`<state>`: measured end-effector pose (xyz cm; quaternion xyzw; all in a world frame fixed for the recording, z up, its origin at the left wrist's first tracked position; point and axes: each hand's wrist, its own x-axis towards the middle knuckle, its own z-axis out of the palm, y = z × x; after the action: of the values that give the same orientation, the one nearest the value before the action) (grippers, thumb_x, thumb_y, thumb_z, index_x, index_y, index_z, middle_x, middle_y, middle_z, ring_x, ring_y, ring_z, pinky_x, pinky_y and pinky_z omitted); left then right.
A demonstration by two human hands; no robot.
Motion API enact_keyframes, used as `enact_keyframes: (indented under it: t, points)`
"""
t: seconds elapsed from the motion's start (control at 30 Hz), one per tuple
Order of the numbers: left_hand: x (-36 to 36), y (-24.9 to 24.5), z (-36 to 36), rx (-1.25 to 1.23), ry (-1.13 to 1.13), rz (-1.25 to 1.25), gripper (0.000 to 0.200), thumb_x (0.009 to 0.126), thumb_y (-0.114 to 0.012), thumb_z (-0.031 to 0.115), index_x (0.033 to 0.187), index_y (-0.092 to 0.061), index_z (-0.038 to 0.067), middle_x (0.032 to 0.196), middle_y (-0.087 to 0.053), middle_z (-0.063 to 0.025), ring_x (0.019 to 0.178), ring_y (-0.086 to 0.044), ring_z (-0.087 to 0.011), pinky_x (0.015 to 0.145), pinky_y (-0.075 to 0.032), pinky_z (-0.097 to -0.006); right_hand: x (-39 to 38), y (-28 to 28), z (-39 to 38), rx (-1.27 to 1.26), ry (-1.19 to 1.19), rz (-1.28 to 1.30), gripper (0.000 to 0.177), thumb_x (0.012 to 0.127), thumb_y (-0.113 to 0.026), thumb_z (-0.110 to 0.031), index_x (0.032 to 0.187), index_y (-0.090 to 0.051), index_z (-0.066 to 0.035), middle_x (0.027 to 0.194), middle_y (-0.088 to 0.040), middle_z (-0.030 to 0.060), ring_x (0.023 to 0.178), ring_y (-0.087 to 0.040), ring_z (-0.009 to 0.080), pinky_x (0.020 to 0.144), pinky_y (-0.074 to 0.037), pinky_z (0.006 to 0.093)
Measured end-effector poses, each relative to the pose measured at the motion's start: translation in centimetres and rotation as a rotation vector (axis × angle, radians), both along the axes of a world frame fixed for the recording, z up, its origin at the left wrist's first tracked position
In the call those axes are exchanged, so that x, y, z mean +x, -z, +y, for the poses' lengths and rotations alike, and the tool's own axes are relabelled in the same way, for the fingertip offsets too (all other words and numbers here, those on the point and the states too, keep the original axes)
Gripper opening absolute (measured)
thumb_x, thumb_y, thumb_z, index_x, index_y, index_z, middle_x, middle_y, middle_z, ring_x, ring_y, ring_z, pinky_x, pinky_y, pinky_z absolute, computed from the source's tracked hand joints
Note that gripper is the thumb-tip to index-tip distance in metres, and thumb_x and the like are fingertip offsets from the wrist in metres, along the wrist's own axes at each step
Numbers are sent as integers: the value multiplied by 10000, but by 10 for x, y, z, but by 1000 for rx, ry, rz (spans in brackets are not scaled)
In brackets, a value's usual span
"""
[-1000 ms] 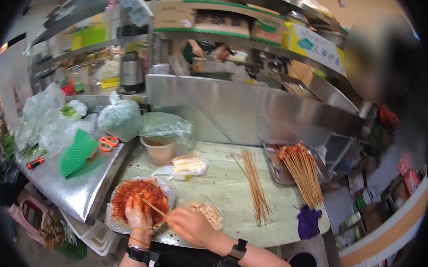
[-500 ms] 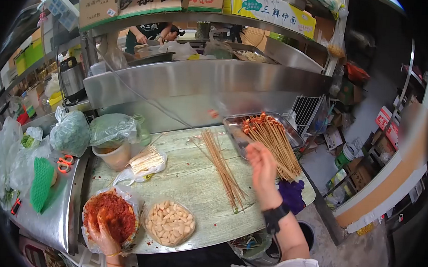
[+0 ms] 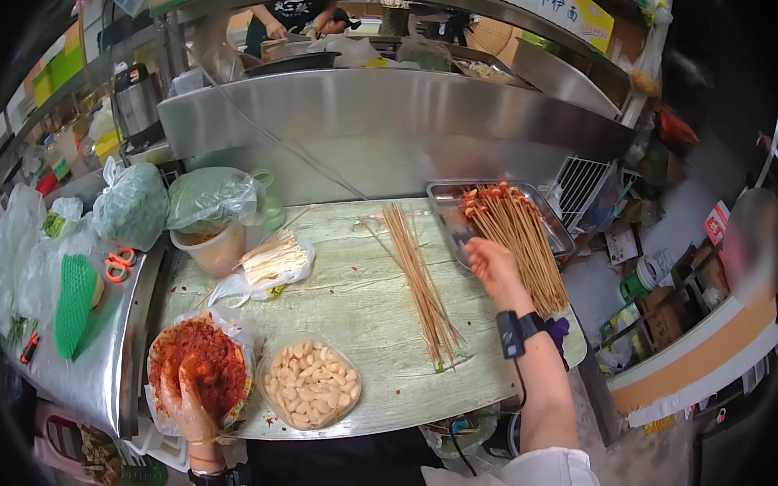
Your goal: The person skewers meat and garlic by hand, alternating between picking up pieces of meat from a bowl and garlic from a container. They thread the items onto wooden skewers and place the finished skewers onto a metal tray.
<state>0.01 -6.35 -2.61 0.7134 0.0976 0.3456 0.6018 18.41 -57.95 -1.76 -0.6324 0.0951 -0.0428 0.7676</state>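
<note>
My left hand (image 3: 189,400) reaches into a bowl of red chili-like mince (image 3: 212,350), with its fingers apart and dipping into it. My right hand (image 3: 495,271) hovers by the front edge of a metal tray (image 3: 451,204). Its fingers are curled in, and I cannot see whether anything is between them. Bamboo skewers with red-orange food on their tips (image 3: 529,255) are heaped in the tray, handles toward me. Bare bamboo skewers (image 3: 422,289) lie in a loose bundle left of this hand. Peeled garlic cloves (image 3: 311,384) fill a clear container beside the bowl.
Enoki mushrooms (image 3: 272,259) lie on a plastic bag. A lidless tub (image 3: 213,250) covered with plastic stands behind them. Orange scissors (image 3: 119,264) and a green net sleeve (image 3: 73,306) are on the metal counter at left. Another person (image 3: 291,18) works behind the steel partition (image 3: 387,120).
The view has tilted down and shifted. My right hand remains beside the tray, its fingers now more curled. My left hand stays in the red mince.
</note>
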Motion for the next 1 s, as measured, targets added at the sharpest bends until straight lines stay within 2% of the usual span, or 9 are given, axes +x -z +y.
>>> enact_keyframes:
  t: [0.07,0.13,0.17,0.23,0.37,0.47,0.57,0.63,1.0]
  points:
    - [-1,-8,-6,50,-7,-15,340,955,-479,131,1246,-466,-44,1132,-591,-133,966,-592,-175,844,-481,-282,-8,-4,40,-35,18,29,159,858,-569,-81,961,-654,5,788,-669,65,738,-649,109,572,-481,223]
    - [-1,-7,-6,-31,-6,27,338,955,-481,129,1249,-462,-36,1090,-614,-128,892,-612,-164,790,-497,-267,-6,-1,62,-721,-132,115,186,812,-632,-133,922,-673,12,808,-681,117,678,-652,135,534,-500,286]
    - [-1,-8,-8,-75,-5,22,342,951,-481,118,1256,-454,-34,1075,-621,-128,851,-618,-153,754,-501,-257,-6,-1,74,-722,-140,103,186,812,-632,-133,922,-673,12,808,-681,117,678,-652,135,534,-500,286]
    - [-2,-10,-8,-74,-2,22,342,950,-481,112,1256,-453,-38,1077,-619,-130,858,-617,-154,756,-501,-260,-8,-5,93,-1641,-203,60,201,746,-691,-190,784,-689,7,749,-671,159,622,-656,187,588,-511,330]
    - [-4,-6,-5,8,-39,46,337,941,-487,103,1238,-463,-55,1086,-609,-135,872,-614,-168,767,-500,-270,9,20,89,-1573,-118,83,246,689,-734,-247,698,-682,-7,692,-653,179,567,-645,242,646,-512,348]
    - [-3,-7,-5,-54,-21,40,337,936,-500,113,1222,-476,-63,1090,-605,-138,875,-611,-169,772,-498,-267,7,11,80,-1396,-201,231,290,714,-702,-258,801,-687,19,770,-673,180,715,-663,309,698,-525,372]
    - [-3,-4,-4,-22,-38,43,332,937,-501,111,1218,-479,-65,1093,-604,-137,896,-608,-164,781,-498,-267,-2,4,70,-1118,-195,279,195,743,-679,-185,753,-686,9,702,-676,138,574,-654,209,598,-523,326]
    - [-4,-10,-7,-165,31,36,318,938,-498,103,1207,-489,-66,1097,-605,-136,930,-603,-165,795,-497,-267,-5,6,66,-894,-224,255,166,815,-629,-92,681,-615,5,638,-655,86,526,-629,113,424,-461,265]
    - [2,9,5,-41,17,-16,295,928,-502,87,1179,-515,-69,1086,-608,-133,927,-596,-168,793,-492,-269,-9,-15,66,-779,-311,437,179,870,-484,-161,851,-531,10,673,-651,124,470,-605,169,414,-476,298]
